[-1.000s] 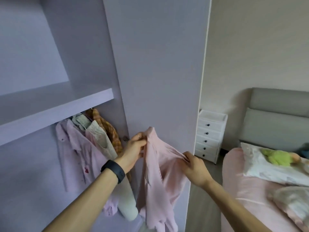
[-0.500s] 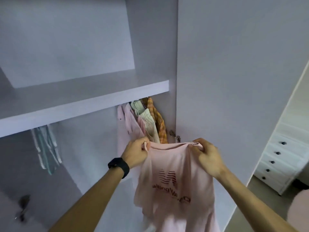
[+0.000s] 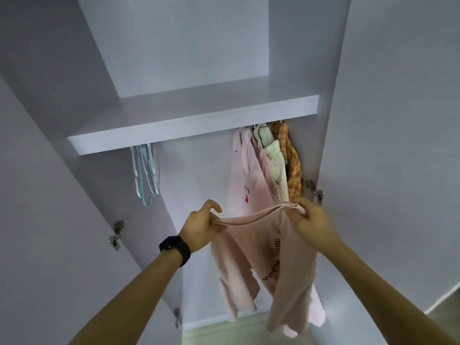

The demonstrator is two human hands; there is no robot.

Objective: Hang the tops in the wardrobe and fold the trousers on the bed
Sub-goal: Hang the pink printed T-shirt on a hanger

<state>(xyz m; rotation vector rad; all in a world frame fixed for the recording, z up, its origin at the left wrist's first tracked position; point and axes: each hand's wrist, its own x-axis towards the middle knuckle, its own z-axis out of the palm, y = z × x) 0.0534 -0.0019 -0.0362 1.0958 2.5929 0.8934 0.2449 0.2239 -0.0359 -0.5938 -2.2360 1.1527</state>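
Left hand (image 3: 201, 226) pinches one end of the upper hem of the pink top (image 3: 261, 260). Right hand (image 3: 312, 220) grips the other end, fingers curled round the cloth. The top hangs between them at the wardrobe opening, below the front edge of the shelf (image 3: 199, 125), with no hanger in it.

Risk: releasing one end to fetch a hanger may let the cloth slump or drop.

Empty hangers (image 3: 145, 170) hang under the shelf's left end, well apart from both hands. Hung garments (image 3: 263, 165) crowd the right end, near the door hinge (image 3: 315, 190), where the cloth could snag. Open room lies under mid-shelf.
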